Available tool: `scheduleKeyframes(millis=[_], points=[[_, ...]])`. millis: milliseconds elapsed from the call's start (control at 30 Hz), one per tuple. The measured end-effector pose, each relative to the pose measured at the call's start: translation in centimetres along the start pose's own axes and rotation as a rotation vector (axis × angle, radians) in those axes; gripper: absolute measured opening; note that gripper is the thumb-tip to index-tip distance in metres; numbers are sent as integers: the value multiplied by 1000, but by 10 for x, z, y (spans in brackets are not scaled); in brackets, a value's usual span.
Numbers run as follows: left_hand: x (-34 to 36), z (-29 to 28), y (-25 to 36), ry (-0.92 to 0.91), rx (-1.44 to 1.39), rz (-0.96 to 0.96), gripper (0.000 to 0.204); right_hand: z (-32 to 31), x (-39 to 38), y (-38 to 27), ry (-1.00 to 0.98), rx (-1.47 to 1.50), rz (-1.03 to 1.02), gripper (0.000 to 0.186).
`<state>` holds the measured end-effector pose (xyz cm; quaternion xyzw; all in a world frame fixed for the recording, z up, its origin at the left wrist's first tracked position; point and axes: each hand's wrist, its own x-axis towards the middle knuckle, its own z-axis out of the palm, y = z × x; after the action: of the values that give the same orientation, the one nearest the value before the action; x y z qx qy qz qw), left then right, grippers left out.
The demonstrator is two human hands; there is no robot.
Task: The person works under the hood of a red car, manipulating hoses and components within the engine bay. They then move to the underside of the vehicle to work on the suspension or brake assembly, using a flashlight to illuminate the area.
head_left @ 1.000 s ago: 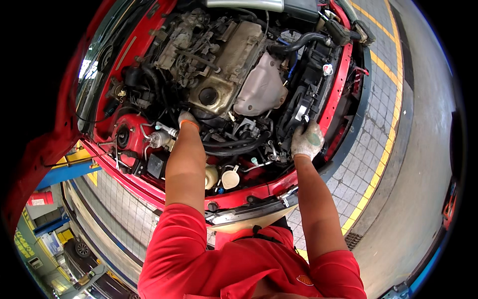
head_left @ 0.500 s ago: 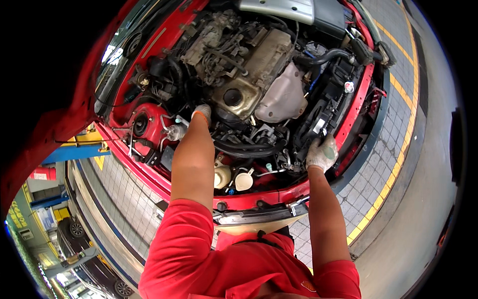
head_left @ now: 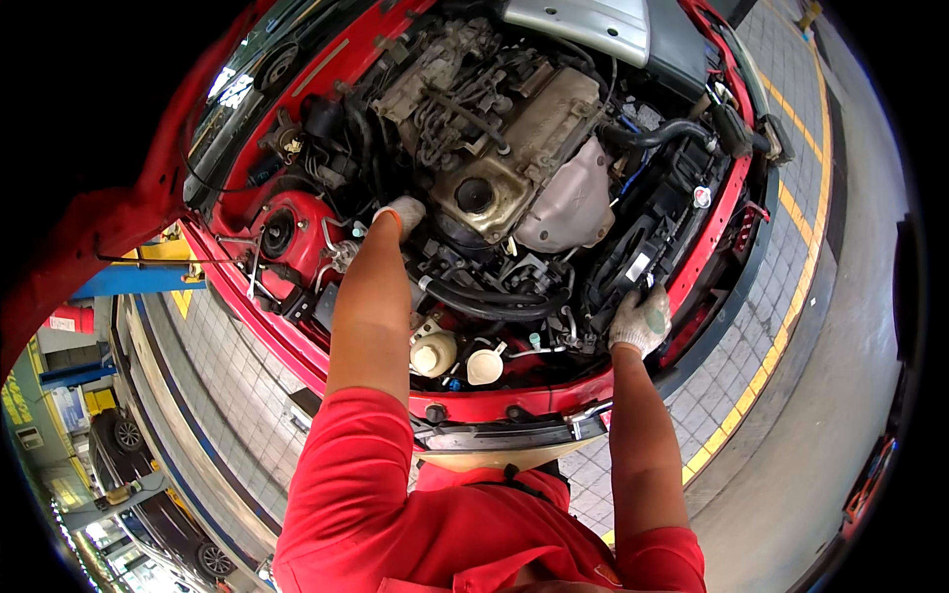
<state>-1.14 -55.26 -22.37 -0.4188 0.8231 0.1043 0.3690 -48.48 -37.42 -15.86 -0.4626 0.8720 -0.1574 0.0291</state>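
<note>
White-gloved right hand (head_left: 641, 324) rests at the radiator (head_left: 677, 230), left hand (head_left: 401, 213) beside the engine (head_left: 539, 133), fingers' closure unclear.

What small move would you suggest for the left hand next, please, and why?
I would perhaps lift the gloved left hand slightly from beside the metal engine cover: it hides whatever lies directly beneath it, so its contact there cannot be judged. The gloved right hand is well apart, near the red body crossbar.
</note>
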Motion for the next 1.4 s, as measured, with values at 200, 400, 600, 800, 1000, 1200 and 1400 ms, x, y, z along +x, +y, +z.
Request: scheduleKeyframes(millis=[200, 400, 600, 800, 1000, 1200, 1400], points=[[-21, -18, -2, -17, -281, -65, 47, -3, -2, -6, 0, -4, 1, 32], [-17, -12, -3, 49, -229, -76, 40, 1, -3, -2, 21, -16, 1, 37], [-8, -14, 6, -24, -115, -179, 36, 5, -2, 0, 12, -4, 2, 41], [-8, -4, -1, 47, -119, -150, 40, 4, -2, -4, 33, -3, -22, 40], [-4, -9, 3, 23, -149, -143, 46, 6, -2, 1, 47, -9, -22, 41], [1, -8, 3, -101, -46, -162, 41, 6, -2, 0, 40, -5, -33, 42], [-1, -3, 2, 10, -54, -120, 29, 11, -2, 5, 58, -15, -41, 43]])
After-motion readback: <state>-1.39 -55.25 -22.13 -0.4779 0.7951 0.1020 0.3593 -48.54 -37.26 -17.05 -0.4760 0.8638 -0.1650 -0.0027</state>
